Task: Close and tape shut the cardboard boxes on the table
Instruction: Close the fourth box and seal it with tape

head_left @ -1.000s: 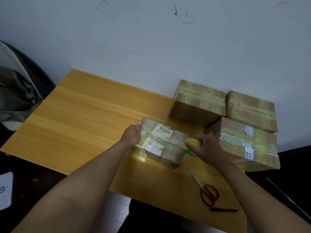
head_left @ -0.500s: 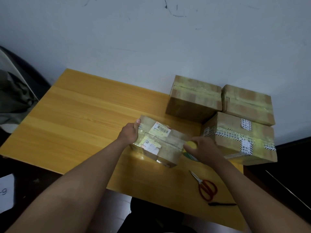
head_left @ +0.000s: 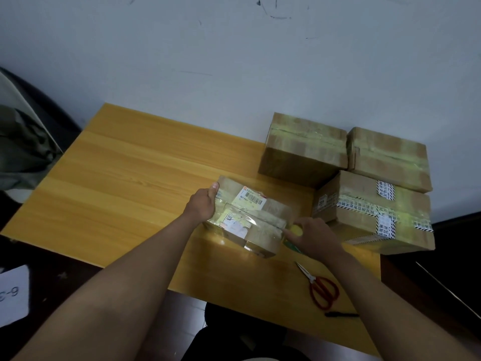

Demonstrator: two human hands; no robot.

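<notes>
Small cardboard box (head_left: pixel 250 220) sits on the bench (head_left: pixel 125 178), right of centre, nearer the front edge than the wall edge. Flaps are down, top is glossy with clear tape, two white labels on it.

Left hand (head_left: pixel 201 204) grips the box's left end, thumb up on the top edge, fingers wrapped down the side. Right hand (head_left: pixel 313 234) is at the box's right end, fingers curled round a yellow tape roll (head_left: pixel 296 229) pressed against that end; how much of the roll there is can't be told, the hand hides most of it.

Three bigger boxes cluster at the bench's back right corner, all closed and taped: two side by side at the wall edge (head_left: pixel 304 147) (head_left: pixel 387 157), a third with printed black-and-white tape (head_left: pixel 374 212) in front of them, just beside the right hand.

Red-handled scissors (head_left: pixel 318 287) lie near the front right corner, a black pen (head_left: pixel 341 314) just beyond them at the front edge.
</notes>
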